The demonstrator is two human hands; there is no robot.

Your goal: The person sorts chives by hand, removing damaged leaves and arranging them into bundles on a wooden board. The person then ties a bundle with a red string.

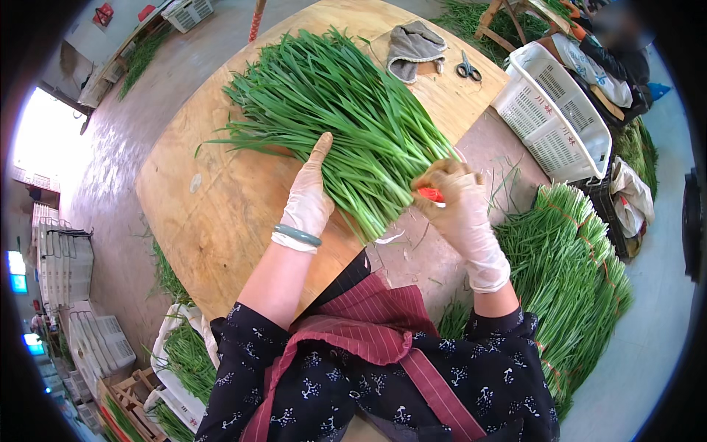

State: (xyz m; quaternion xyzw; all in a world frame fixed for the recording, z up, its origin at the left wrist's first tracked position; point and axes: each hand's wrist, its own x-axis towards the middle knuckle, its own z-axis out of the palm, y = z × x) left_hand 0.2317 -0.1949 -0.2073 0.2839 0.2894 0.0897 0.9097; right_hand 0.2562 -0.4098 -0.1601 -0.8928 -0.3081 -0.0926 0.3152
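A thick bunch of green garlic chives (337, 105) lies on the plywood table (193, 221), its cut stem ends pointing towards me at the right edge. Gloved, my left hand (311, 190) grips the near side of the bunch, thumb up along the leaves. My right hand (450, 201), gloved too, is closed at the stem ends around a small red thing (431, 194); whether it is a tool or a tie cannot be told. Behind the bunch lie a grey cloth (414, 50) and scissors with dark handles (468, 70).
To the right of the table stands a white plastic crate (558, 116), with a person (618, 61) beyond it. Tied bundles of chives (569, 276) are stacked on the floor at my right. A white container of loose chives (185, 353) stands at lower left.
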